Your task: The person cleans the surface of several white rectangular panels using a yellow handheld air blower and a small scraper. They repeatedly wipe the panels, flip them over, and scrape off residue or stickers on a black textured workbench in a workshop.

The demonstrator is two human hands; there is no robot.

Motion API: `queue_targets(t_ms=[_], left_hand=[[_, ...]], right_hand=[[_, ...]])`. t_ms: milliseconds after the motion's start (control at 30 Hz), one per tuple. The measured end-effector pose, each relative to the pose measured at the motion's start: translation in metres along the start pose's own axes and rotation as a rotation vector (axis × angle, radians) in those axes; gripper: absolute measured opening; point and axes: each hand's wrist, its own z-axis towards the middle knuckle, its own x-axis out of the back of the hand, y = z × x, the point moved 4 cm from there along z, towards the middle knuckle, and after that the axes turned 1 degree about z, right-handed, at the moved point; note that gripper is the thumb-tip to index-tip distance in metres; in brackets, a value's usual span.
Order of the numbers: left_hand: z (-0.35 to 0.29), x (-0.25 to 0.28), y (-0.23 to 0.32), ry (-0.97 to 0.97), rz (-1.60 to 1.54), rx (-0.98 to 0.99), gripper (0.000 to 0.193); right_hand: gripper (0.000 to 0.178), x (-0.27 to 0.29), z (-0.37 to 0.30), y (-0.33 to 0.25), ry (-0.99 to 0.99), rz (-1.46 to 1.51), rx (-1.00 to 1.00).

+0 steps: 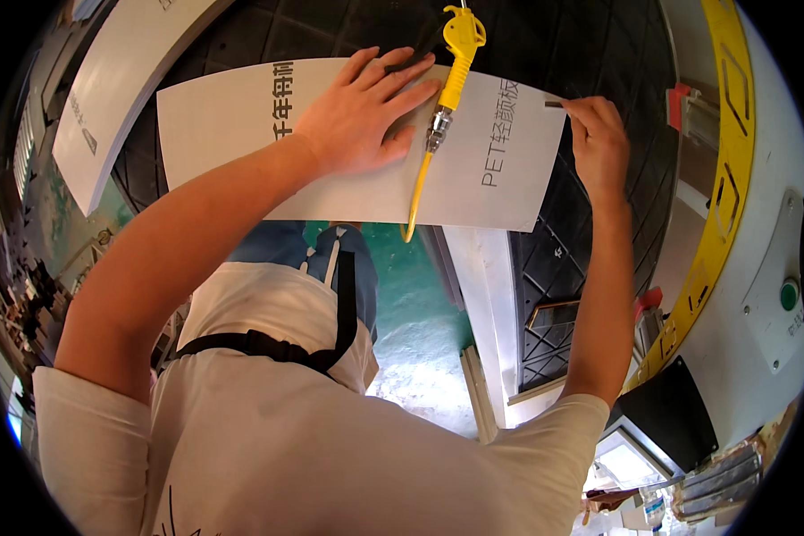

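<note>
A white panel (214,134) with dark printing lies across the black work surface, its near edge jutting out over my legs. My left hand (357,121) rests flat on it, fingers spread toward the far edge. At the panel's right end, my right hand (601,147) is closed in a pinch. A small, thin, dark piece (553,104) shows at its fingertips against the panel's edge; its kind is too small to tell. Just right of my left hand hangs a yellow air blow gun (462,54), its yellow hose passing in front of the panel.
Another white panel (121,98) lies at the far left. Along the right runs a yellow slotted rail (731,116) beside a pale machine housing with a green button (789,295). A light-coloured beam (482,295) stands below the work surface, above a green floor (411,304).
</note>
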Motion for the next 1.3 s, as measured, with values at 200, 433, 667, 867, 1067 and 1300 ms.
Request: queue_targets(t_ms=[200,433,667,867,1067,1300], left_hand=[[-0.001,-0.002,-0.002,0.015,0.037,-0.004,0.064],[-0.003,-0.002,-0.006,0.042,0.050,-0.008,0.062],[0.000,-0.002,0.000,0.030,0.036,-0.055,0.063],[0.005,-0.004,-0.003,0.051,-0.072,0.044,0.053],[0.034,-0.010,0.047,0.218,0.042,0.383,0.060],[0.006,0.046,0.041,0.065,-0.701,0.749,0.056]], right_hand=[[0.012,0.004,-0.024,-0.021,-0.109,-0.158,0.008],[0.023,0.012,-0.203,-0.064,-0.373,-0.124,-0.102],[0.014,0.012,-0.159,-0.071,0.154,0.085,-0.567],[0.021,-0.068,-0.132,-0.121,0.551,0.606,-0.836],[0.020,-0.083,-0.124,-0.123,0.744,0.660,-0.944],[0.021,-0.069,-0.118,-0.095,0.543,0.591,-0.920]])
